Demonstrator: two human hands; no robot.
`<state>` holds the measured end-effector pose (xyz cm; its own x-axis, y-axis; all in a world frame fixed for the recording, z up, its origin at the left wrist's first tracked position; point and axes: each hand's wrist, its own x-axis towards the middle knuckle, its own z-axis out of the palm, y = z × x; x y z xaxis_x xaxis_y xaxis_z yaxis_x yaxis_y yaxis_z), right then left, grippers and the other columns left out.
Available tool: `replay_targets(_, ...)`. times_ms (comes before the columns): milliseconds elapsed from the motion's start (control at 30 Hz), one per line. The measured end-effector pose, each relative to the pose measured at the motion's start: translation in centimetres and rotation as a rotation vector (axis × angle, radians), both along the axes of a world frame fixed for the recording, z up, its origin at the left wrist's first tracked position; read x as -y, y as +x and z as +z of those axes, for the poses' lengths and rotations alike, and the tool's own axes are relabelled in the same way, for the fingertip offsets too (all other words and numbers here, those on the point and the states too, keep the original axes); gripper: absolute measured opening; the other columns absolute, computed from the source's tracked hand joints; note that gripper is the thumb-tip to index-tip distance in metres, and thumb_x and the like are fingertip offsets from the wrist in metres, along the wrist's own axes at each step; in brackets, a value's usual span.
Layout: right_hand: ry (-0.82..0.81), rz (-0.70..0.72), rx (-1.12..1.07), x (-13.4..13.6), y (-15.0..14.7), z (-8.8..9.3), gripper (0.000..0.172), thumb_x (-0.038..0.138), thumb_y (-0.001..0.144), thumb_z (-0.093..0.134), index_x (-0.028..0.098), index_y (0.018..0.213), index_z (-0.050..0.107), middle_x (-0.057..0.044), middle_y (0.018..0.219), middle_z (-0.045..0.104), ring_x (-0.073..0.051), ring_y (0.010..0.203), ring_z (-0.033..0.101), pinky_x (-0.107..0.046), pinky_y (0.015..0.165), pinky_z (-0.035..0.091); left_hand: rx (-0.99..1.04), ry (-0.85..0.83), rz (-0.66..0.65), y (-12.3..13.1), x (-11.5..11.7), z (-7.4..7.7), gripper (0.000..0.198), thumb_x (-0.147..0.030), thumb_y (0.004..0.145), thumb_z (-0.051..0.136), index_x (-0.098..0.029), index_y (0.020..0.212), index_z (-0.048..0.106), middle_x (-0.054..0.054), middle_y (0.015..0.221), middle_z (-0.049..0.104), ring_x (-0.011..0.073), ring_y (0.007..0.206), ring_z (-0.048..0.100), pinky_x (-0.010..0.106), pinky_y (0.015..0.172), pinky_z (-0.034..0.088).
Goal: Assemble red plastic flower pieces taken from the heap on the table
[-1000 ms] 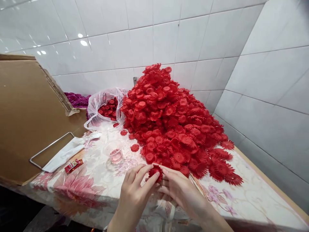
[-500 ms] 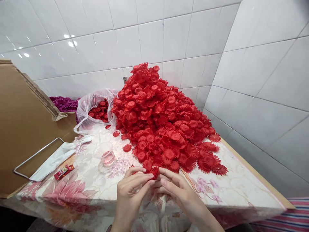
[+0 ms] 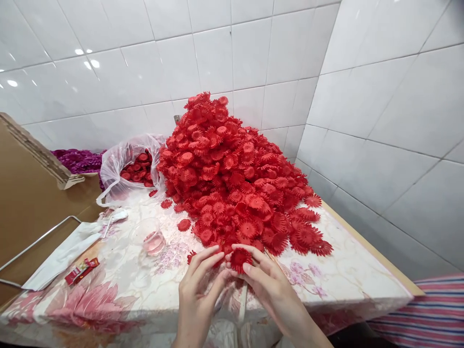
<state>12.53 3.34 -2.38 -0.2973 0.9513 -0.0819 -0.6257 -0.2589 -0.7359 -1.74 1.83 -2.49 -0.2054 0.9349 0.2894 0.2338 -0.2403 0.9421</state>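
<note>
A small cupped red fabric flower (image 3: 241,260) with a fringed edge is held between the thumb and fingers of my right hand (image 3: 271,282), above the front of the table. Just left of it is my left hand (image 3: 201,285), its thumb and fingers curved and apart with nothing gripped between them. Its fingertips are close to the flower; whether they touch it I cannot tell. Directly beyond both hands rises a tall pile of red fringed fabric flowers (image 3: 232,179). A pale stick (image 3: 242,304) lies below the hands, partly hidden by them.
Left of the pile are a plastic bag (image 3: 112,169) of darker red pieces, purple pieces (image 3: 78,160) and a cardboard box (image 3: 32,193). A clear cup (image 3: 154,241), a red wrapper (image 3: 82,271) and a white cloth-like item (image 3: 65,253) lie on the flowered tablecloth (image 3: 119,299). Tiled walls stand behind and right.
The two hands have moved slightly apart. The red flower has turned in my right hand to show its cupped face, and my left fingers have opened away from it. The view has shifted right.
</note>
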Motion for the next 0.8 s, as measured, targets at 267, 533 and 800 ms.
replay_targets(267,-0.001,-0.008,-0.028,-0.2,-0.1,0.0,0.025,0.032,0.073,0.075,0.021,0.093,0.066,-0.001,0.083,0.071,-0.013,0.069,0.062,-0.026,0.07,0.048,-0.04,0.0,0.007,-0.5,-0.4,-1.0,0.019,-0.028,0.075,0.072,-0.028,0.094,0.075,0.005,0.106,0.069,0.0232,0.105,0.061,0.029,0.09,0.049)
replay_targets(533,0.092,-0.033,0.099,-0.6,-0.1,-0.6,0.031,0.042,0.074,0.074,0.018,0.093,0.068,-0.003,0.08,0.07,-0.014,0.065,0.065,-0.028,0.066,0.053,0.002,0.024,0.009,-0.4,-0.2,-1.6,0.021,-0.041,0.078,0.067,-0.027,0.093,0.073,0.005,0.105,0.069,0.022,0.1,0.063,0.031,0.087,0.051)
replay_targets(800,0.087,-0.042,0.214,-0.5,-0.3,-0.5,0.038,0.049,0.07,0.074,0.015,0.085,0.068,0.0,0.062,0.066,-0.01,0.05,0.061,-0.022,0.049,0.052,-0.043,0.053,-0.055,-0.5,-0.5,-1.3,0.015,-0.035,0.08,0.067,-0.029,0.092,0.074,0.004,0.102,0.069,0.0195,0.098,0.064,0.028,0.084,0.052)
